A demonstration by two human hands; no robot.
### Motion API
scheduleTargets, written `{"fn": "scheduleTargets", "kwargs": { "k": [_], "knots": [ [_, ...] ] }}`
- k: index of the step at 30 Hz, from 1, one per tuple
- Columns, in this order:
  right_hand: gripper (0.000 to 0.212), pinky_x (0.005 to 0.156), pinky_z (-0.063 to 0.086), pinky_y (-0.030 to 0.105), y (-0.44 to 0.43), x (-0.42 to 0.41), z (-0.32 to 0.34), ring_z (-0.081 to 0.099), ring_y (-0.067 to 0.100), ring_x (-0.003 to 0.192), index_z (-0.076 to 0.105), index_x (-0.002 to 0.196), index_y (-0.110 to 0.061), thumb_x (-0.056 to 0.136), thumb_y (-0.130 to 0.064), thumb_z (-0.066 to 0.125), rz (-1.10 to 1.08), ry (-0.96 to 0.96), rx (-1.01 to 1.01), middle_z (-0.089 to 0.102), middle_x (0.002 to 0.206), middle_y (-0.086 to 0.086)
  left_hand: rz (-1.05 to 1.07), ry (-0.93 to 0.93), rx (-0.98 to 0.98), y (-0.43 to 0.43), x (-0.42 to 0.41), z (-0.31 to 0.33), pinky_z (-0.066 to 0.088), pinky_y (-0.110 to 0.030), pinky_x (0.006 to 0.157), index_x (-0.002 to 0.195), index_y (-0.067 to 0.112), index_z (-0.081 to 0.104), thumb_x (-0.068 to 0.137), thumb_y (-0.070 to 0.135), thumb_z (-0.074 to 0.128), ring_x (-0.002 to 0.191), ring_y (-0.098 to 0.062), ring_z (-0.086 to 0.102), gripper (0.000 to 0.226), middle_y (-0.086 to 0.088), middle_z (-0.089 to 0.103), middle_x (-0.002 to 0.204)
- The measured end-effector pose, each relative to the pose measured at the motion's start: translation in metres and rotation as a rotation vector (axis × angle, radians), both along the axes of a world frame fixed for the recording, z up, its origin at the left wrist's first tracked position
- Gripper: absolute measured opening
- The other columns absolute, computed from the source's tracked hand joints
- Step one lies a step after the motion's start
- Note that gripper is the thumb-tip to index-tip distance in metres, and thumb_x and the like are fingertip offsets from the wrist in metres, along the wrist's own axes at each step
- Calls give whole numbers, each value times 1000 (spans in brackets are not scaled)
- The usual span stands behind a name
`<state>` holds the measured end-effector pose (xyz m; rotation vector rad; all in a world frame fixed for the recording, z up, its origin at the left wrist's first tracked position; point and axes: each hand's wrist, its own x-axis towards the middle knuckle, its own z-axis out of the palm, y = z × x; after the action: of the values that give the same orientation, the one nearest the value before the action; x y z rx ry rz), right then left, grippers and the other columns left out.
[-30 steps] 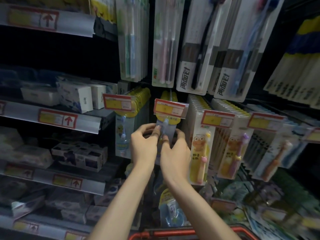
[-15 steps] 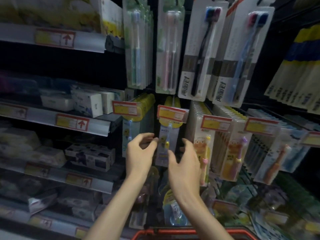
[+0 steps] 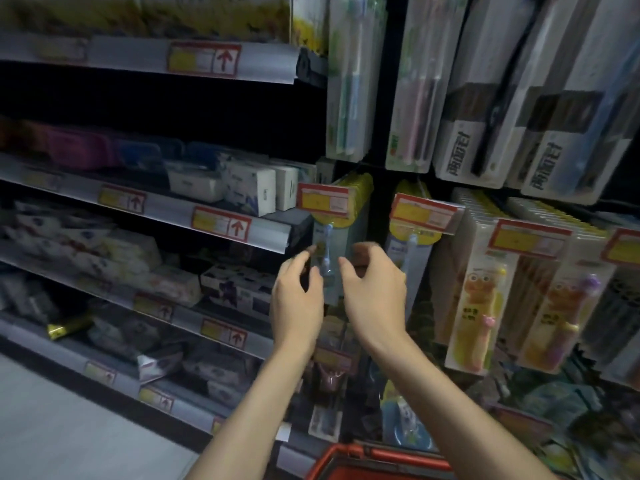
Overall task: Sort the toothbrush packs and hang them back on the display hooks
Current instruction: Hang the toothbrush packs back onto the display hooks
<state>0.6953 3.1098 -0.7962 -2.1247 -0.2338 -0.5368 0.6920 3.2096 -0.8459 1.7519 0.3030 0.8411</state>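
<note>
Since the toothbrush pack (image 3: 334, 237) hanging below the price tag (image 3: 322, 199) looks light, thin and slick-fronted, likely to flex if squeezed, pinch its card edges near the top; left hand (image 3: 296, 299) and right hand (image 3: 375, 292) flank it, half-open, holding nothing.

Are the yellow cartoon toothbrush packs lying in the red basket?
No, the yellow cartoon toothbrush packs hang in a row at the right, above the red basket.

Price tag (image 3: 322, 199) overhangs pack (image 3: 349, 233); shelf edge (image 3: 277, 237) just left
</note>
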Motion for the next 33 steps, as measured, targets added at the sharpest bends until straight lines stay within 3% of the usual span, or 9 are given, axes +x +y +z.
{"fn": "scheduleTargets", "kwargs": {
  "k": [6,11,17,25,33],
  "knots": [
    [27,82,57,39,23,31,4,68,25,101,58,123,-20,100,-31,66,-86,-5,48,69,114,3,-85,54,6,4,10,-6,48,-39,109,148,40,51,104,26,52,140,-13,50,46,14,52,154],
    [6,77,57,38,27,43,3,67,21,93,61,108,-22,104,-25,59,-96,-56,116,70,104,0,-115,57,-72,4,16,-5,54,-49,105,142,46,53,94,35,48,130,-13,59,50,16,62,143],
    [8,76,54,38,28,49,3,64,23,94,61,108,-19,105,-24,56,-99,-59,146,68,104,3,-134,41,-168,-2,18,1,55,-47,105,140,39,58,99,21,53,125,-13,62,46,13,65,137],
    [6,71,47,32,31,47,1,64,20,91,62,107,-20,105,-24,58,-74,-34,183,69,100,1,-130,45,-184,2,17,8,57,-51,99,135,48,58,86,35,49,121,-16,62,51,7,64,132],
    [4,76,48,32,32,44,-1,64,18,93,60,104,-21,103,-25,61,-72,-23,201,68,96,-4,-149,52,-152,9,16,7,57,-47,99,136,45,58,90,28,51,121,-16,61,50,6,61,136]
  ]
}}
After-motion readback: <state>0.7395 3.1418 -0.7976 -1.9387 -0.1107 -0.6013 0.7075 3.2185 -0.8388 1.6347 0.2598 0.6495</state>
